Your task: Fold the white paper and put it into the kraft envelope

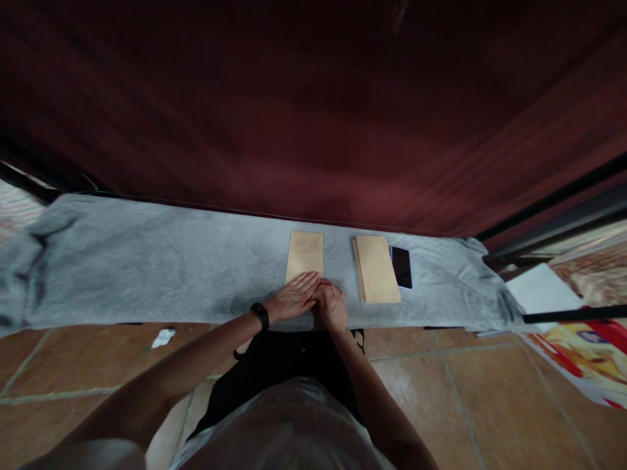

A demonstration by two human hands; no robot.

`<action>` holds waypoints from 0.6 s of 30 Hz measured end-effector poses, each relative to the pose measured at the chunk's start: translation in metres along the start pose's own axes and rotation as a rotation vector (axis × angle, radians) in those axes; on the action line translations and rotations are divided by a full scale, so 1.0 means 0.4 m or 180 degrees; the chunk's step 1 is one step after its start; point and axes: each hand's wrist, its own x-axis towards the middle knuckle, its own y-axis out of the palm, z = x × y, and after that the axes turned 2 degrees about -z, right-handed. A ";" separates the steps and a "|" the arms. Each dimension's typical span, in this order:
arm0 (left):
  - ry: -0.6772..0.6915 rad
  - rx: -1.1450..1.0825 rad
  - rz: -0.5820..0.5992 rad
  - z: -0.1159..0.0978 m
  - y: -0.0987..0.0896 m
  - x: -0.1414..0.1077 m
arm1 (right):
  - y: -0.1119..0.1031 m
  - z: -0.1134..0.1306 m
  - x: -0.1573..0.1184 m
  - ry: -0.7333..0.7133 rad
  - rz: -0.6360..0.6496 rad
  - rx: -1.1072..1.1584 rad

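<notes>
A tan paper envelope (305, 253) lies upright on the grey cloth in front of me, with a faint reddish mark near its top right corner. Across its lower end rests my left hand (294, 297), palm down, its fingers stretched out toward the right. Beside it, my right hand (333, 305) is at the envelope's lower right corner with its fingers bent and drawn together. The hands touch or nearly touch, and whether the right fingers pinch the paper is hidden. To the right lies a stack of similar tan envelopes (378, 269).
A dark-screened phone (401, 267) lies right of the stack. The grey cloth (171, 261) covers a long narrow surface against a dark red panel (313, 150). A white sheet (543, 290) and a colourful box (588, 359) are at the right; crumpled white paper (163, 337) lies on the tiled floor.
</notes>
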 end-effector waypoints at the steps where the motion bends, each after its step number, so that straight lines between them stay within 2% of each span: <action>1: 0.0011 0.0017 -0.0013 -0.004 0.000 -0.011 | -0.003 -0.001 0.001 0.0013 -0.0007 0.0046; 5: 0.0027 0.0029 -0.0009 -0.014 -0.005 -0.059 | -0.019 -0.006 0.016 -0.0132 0.0104 0.0230; 11: -0.0111 0.0005 -0.0043 -0.026 -0.001 -0.093 | -0.020 -0.008 0.079 -0.1024 0.0750 0.0095; 18: -0.0058 0.0053 -0.0017 -0.026 -0.011 -0.086 | 0.022 -0.055 0.204 -0.1078 0.0967 -0.0271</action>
